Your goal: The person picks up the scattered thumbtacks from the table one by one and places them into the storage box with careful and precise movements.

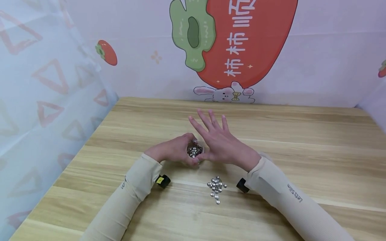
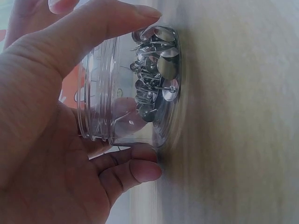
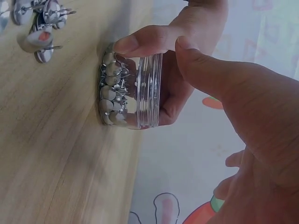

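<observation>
My left hand (image 1: 173, 149) grips a small clear jar (image 3: 148, 100) from the side, thumb and fingers curled round its wall. The jar is upright on the table and lidless, its threaded neck showing. Silver thumbtacks (image 2: 156, 70) fill its lower part. Spread wide, my right hand (image 1: 221, 144) hovers at the jar's right side with straight fingers pointing away. Its thumb is close to the jar's rim and the left thumb; whether it touches cannot be told. In front of the right hand lies a loose pile of thumbtacks (image 1: 216, 185).
The wooden table (image 1: 301, 144) carries all of this. A printed cloth (image 1: 144, 73) with fruit and a rabbit hangs behind it, and another patterned cloth (image 1: 45, 83) on the left. Small black devices (image 1: 163, 181) sit by both wrists.
</observation>
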Action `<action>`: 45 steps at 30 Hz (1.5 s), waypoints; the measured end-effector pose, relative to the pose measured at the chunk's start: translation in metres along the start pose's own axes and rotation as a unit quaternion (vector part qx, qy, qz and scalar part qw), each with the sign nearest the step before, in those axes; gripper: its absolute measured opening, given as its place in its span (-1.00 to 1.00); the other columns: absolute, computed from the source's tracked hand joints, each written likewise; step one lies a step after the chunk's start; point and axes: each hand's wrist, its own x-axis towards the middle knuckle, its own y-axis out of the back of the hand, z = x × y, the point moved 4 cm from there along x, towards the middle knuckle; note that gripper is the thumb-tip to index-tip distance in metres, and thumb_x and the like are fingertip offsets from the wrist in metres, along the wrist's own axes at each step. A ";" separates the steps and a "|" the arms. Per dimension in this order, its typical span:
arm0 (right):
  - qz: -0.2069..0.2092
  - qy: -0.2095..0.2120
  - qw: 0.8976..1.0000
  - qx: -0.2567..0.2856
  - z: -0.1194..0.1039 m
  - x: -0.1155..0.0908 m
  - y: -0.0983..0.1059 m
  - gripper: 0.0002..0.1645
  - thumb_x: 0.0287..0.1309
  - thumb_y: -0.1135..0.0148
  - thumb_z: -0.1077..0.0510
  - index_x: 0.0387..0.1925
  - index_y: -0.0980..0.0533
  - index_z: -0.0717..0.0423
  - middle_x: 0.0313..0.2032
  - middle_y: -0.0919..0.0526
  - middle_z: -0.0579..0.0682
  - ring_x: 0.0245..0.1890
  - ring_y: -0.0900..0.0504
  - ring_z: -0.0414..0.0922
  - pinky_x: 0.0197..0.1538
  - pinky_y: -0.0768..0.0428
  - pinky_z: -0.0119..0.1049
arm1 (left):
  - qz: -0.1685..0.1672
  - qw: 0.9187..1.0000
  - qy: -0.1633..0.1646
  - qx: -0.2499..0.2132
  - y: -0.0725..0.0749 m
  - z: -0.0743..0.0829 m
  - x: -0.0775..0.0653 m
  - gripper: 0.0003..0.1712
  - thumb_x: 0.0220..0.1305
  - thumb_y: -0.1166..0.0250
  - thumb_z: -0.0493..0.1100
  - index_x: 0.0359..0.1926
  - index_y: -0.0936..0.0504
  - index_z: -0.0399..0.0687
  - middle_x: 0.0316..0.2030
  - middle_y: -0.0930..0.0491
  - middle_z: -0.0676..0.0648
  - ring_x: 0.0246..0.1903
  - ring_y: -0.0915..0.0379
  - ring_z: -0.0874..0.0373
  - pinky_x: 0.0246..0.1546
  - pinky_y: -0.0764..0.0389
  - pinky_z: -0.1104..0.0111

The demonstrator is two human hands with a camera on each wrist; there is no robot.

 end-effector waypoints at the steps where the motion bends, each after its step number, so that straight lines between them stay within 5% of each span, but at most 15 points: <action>1: 0.000 0.000 1.000 0.000 0.000 0.000 0.000 0.50 -0.29 -0.44 -0.40 0.52 0.25 -0.13 0.53 0.31 0.14 0.44 0.35 0.29 0.31 0.23 0.51 | -0.001 1.000 0.001 -0.001 0.000 0.000 0.000 -0.13 -0.17 -0.53 0.05 0.13 -0.33 -0.19 0.00 -0.49 -0.09 -0.03 -0.44 0.10 0.14 -0.49 0.15; 14: -0.010 0.011 1.000 -0.001 -0.002 -0.006 0.006 0.33 -0.21 -0.45 -0.35 0.49 0.01 -0.02 0.51 0.09 0.20 0.45 0.27 0.26 0.35 0.15 0.46 | 0.001 1.000 0.000 -0.007 -0.001 0.000 0.001 -0.13 -0.16 -0.53 0.05 0.13 -0.33 -0.21 0.04 -0.49 -0.12 0.04 -0.42 0.07 0.20 -0.44 0.14; 23: -0.037 0.040 0.998 -0.012 -0.012 -0.028 0.008 0.16 -0.12 -0.41 -0.33 0.42 -0.14 0.04 0.42 -0.20 0.16 0.41 -0.04 0.18 0.35 -0.09 0.37 | 0.011 0.999 0.027 -0.017 -0.007 -0.005 -0.011 -0.17 -0.22 -0.55 -0.03 0.06 -0.34 -0.19 -0.03 -0.45 -0.12 -0.08 -0.45 0.05 0.07 -0.54 0.11; 30: -0.090 0.029 0.995 -0.003 -0.007 -0.059 0.009 -0.03 -0.05 -0.41 -0.25 0.33 -0.30 0.06 0.24 -0.43 0.07 0.23 -0.34 0.03 0.30 -0.32 0.16 | 0.008 1.000 0.025 0.002 -0.005 0.002 0.000 -0.15 -0.24 -0.55 0.04 0.06 -0.34 -0.13 0.01 -0.44 -0.09 -0.04 -0.43 0.07 0.11 -0.51 0.13; 34: -0.119 0.032 0.992 0.003 -0.007 -0.067 0.011 -0.37 -0.03 -0.45 -0.09 0.06 -0.52 0.09 -0.04 -0.60 -0.01 -0.14 -0.56 -0.07 0.02 -0.59 -0.02 | 0.005 0.999 0.031 -0.003 -0.002 0.004 0.000 -0.14 -0.23 -0.55 0.00 0.07 -0.32 -0.16 0.00 -0.45 -0.12 -0.05 -0.44 0.05 0.10 -0.52 0.12; 38: -0.136 0.056 0.989 0.022 -0.008 -0.070 0.009 -0.93 -0.03 -0.29 0.24 -0.43 -0.57 0.02 -0.46 -0.56 -0.17 -0.56 -0.45 -0.21 -0.41 -0.55 -0.27 | 0.008 0.999 0.032 -0.006 -0.001 0.004 0.000 -0.14 -0.22 -0.56 -0.01 0.07 -0.32 -0.17 -0.01 -0.44 -0.12 -0.06 -0.44 0.03 0.09 -0.52 0.12; 45: -0.173 0.058 0.983 0.028 -0.009 -0.073 -0.005 -0.67 -0.06 -0.23 0.34 -0.75 -0.41 -0.05 -0.72 -0.36 -0.25 -0.70 -0.28 -0.27 -0.60 -0.33 -0.38 | 0.003 1.000 0.022 -0.008 -0.003 0.002 0.001 -0.13 -0.23 -0.56 -0.01 0.09 -0.32 -0.19 0.01 -0.42 -0.14 -0.04 -0.43 0.02 0.12 -0.51 0.11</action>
